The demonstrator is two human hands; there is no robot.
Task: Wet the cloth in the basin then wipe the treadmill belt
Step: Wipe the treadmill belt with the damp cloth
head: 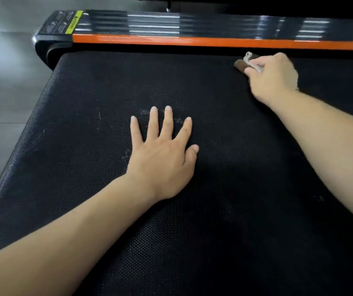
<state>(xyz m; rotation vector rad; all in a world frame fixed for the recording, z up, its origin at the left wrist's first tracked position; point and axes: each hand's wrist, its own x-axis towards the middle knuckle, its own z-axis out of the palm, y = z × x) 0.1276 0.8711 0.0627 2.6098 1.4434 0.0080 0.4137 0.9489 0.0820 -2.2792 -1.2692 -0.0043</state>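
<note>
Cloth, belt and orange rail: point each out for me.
cloth [248,62], head view, brown and white bunch showing past the right hand's fingers.
belt [86,146], head view, bare textured surface left of the flat hand.
orange rail [171,41], head view, middle of the strip.

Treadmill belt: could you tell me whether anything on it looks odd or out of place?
Only pale, dusty specks on the treadmill belt, just beyond the flat left hand. The right hand presses a bunched cloth down by the orange rail. No visible damage.
</note>
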